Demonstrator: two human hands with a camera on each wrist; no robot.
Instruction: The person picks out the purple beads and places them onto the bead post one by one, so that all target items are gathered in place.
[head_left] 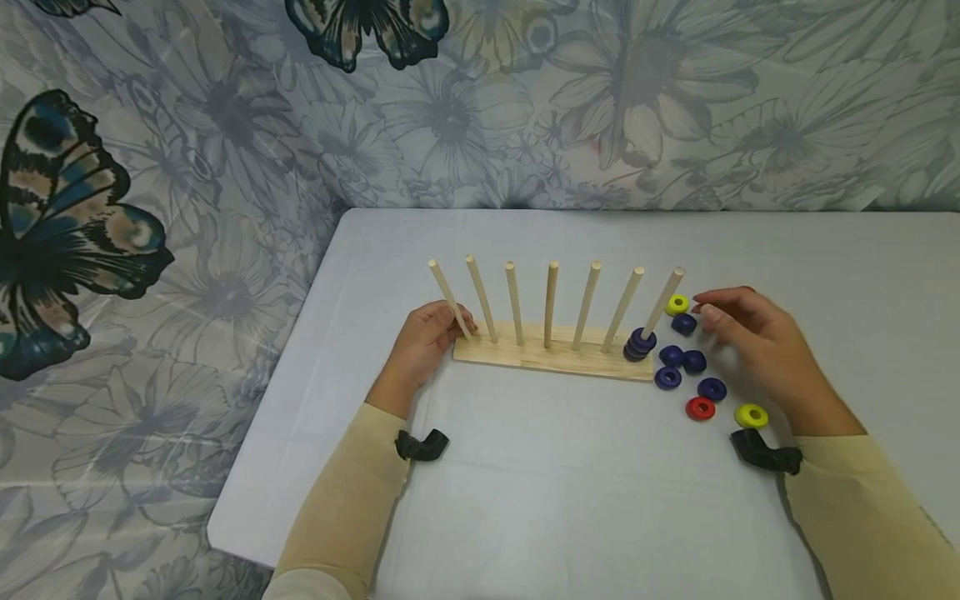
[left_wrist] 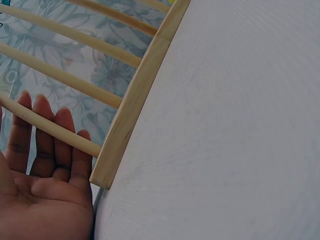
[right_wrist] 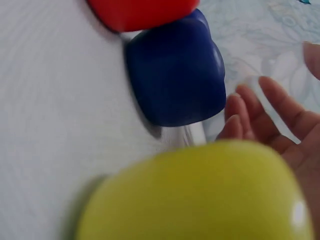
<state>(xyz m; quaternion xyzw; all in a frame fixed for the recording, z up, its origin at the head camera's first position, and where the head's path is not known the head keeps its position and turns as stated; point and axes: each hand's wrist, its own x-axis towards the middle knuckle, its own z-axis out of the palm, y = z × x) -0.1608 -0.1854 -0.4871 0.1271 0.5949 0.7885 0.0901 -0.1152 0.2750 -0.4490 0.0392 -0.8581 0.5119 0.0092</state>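
A wooden peg board (head_left: 551,360) with a row of upright pegs stands on the table. My left hand (head_left: 429,337) is at its left end, fingers reaching behind the outermost peg (left_wrist: 55,129); whether they press on it I cannot tell. Dark blue rings (head_left: 639,343) are stacked low on the rightmost peg. My right hand (head_left: 765,354) hovers right of the loose rings, holding nothing, its fingers (right_wrist: 285,107) loosely bent. Nearest its fingertips are a yellow ring (head_left: 677,312) and a blue ring (head_left: 683,325).
More blue rings (head_left: 695,362) lie right of the board, with a red ring (head_left: 692,408) and another yellow ring (head_left: 761,417) closer to me. The white table (head_left: 540,492) meets flowered, butterfly-patterned fabric (head_left: 450,142) at its back and left edges.
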